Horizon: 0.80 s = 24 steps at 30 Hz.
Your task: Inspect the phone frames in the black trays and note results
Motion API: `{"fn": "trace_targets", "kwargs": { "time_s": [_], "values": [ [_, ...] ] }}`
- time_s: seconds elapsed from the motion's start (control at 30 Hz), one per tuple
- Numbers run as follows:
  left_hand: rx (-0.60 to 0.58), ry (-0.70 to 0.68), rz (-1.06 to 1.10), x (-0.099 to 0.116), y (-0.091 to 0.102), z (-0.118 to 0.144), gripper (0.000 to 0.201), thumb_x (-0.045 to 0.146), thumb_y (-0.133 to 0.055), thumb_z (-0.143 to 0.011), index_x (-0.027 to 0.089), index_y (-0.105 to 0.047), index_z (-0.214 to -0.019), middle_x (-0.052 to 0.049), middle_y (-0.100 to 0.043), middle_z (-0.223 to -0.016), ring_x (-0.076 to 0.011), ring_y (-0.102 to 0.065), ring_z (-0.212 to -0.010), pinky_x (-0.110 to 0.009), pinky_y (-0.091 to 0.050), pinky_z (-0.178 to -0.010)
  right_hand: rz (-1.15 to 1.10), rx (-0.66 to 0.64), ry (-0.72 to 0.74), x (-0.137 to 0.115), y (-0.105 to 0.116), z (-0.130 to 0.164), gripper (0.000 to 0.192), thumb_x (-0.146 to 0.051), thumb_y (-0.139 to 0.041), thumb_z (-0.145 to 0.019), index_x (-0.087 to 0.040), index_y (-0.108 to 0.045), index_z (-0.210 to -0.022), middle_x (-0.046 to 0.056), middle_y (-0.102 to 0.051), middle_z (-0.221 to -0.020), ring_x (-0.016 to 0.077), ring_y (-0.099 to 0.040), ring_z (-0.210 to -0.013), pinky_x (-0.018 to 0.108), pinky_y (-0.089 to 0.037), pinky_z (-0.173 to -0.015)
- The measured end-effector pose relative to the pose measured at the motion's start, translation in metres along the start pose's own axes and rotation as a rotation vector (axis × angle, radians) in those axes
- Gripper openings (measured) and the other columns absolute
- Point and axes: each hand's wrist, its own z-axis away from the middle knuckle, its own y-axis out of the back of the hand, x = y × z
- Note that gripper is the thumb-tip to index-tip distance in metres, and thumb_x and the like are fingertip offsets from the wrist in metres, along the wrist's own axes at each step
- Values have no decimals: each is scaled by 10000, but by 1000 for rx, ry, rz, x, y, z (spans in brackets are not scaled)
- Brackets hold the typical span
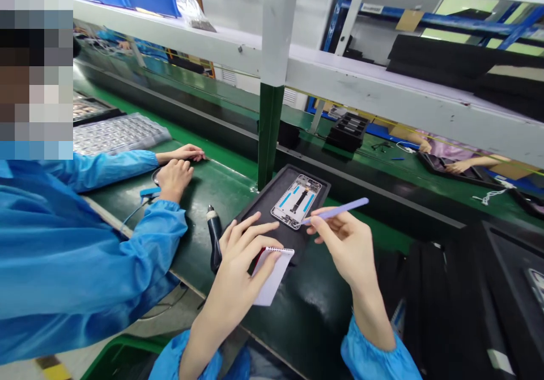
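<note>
Black tray (271,196) holds a phone frame (298,201) beside the right hand (349,245).

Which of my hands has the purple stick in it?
Your right hand pinches the purple stick; your left hand holds a white spiral notepad instead.

A tray (264,203) lies on the desk (317,317), mid-view, with a phone frame (292,205) in it. A screwdriver (214,235) lies just left of the tray. Over the tray's near end, the left grip (242,258) holds a notepad (274,278); to the right, the right grip (348,247) holds a stick (346,209), its tip at the phone frame's near right corner. Behind the tray stands a post (270,131), with a shelf (382,82) above. Far left is a co-worker (85,255); far right, another tray (505,255).
</note>
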Motion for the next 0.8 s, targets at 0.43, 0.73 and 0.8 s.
{"fn": "trace_targets", "kwargs": {
  "time_s": [0.43, 0.73, 0.8],
  "values": [
    [-168, 1, -79, -15, -3, -4, 208, 263, -546, -1139, 333, -732, -1078, -34, -772, -1557, -346, -537, -1626, -723, -88, -1388, 9, -149, -215, 20, -8, -31, 442, -579, -947, -817, -165, -824, -910, 112, -859, -814, 256, -856, -741, 307, -705, -617],
    [90, 256, 126, -29, 14, -7, 182, 444, -665, -1096, 331, -793, -1035, -34, -708, -1642, -374, -474, -1678, -623, -304, -1389, -64, 255, -17, 35, -11, -2, 337, -526, -920, -912, -201, -845, -958, 133, -907, -1049, 345, -887, -1090, 472, -726, -975],
    [86, 368, 182, -39, 18, -11, 263, 541, -704, -1052, 302, -806, -1016, -88, -735, -1604, -422, -519, -1642, -628, -371, -1360, -130, 370, -39, 43, -18, 13, 350, -540, -910, -918, -197, -847, -955, 168, -898, -1196, 366, -858, -1213, 484, -699, -1022]
  ]
}}
